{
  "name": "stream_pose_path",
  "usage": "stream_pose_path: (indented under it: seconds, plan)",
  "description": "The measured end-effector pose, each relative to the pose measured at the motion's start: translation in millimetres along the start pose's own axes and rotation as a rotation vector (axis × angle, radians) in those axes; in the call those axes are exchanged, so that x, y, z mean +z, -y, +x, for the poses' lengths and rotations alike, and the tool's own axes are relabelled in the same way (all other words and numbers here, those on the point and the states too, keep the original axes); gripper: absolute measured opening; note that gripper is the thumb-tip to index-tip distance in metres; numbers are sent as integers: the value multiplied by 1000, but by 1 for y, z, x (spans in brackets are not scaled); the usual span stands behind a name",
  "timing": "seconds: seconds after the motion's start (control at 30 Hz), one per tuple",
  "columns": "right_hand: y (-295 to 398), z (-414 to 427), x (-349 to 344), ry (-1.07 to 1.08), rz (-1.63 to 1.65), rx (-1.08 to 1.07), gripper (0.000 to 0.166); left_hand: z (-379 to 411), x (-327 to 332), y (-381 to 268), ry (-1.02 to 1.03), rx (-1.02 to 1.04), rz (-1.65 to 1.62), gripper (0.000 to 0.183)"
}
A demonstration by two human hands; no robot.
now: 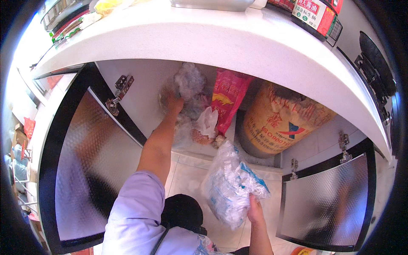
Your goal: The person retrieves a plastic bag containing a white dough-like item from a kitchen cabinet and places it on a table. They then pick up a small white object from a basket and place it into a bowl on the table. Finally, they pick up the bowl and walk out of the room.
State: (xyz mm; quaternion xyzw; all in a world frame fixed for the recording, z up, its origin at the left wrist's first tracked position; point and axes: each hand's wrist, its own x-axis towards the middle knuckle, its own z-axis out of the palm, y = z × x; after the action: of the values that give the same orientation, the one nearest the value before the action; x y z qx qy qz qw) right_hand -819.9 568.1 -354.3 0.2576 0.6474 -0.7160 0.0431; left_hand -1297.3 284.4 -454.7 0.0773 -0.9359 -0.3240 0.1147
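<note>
My right hand (256, 208) grips the edge of a bulging clear plastic bag (223, 178) stuffed with crumpled plastic, some of it printed blue. This bag hangs above the tiled floor, before an open under-counter cabinet. Inside, at the cabinet's left, my left hand (174, 103) reaches in among crumpled clear plastic bags (190, 81). Its fingers are partly hidden and blurred, so I cannot see whether they hold any of the plastic. Just right of it lie a torn white plastic bag (207, 121) and a reddish-brown item (201, 137) that is partly covered.
A red printed packaging bag (228, 98) stands beside a large yellow gas cylinder (277, 124) in the cabinet. Open doors flank me: the left door (92, 165) and the right door (325, 200). The white countertop (204, 35) overhangs my arms, with a sauce bottle (314, 16) on it.
</note>
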Motion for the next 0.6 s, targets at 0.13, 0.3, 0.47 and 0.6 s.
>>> stream_pose_path:
  seconds: [0.13,0.3,0.47,0.6]
  plan:
    - [6,1,-3,49,85,-44,55,-45,12,23,-48,162,249,70]
    - [0,6,-13,34,100,-59,55,-90,-1,1,315,125,369,61]
    - [-4,10,-1,-12,134,-54,47,-69,-9,31,391,188,498,34]
    - [-15,28,0,-19,-358,-112,41,-76,-21,4,370,364,802,23]
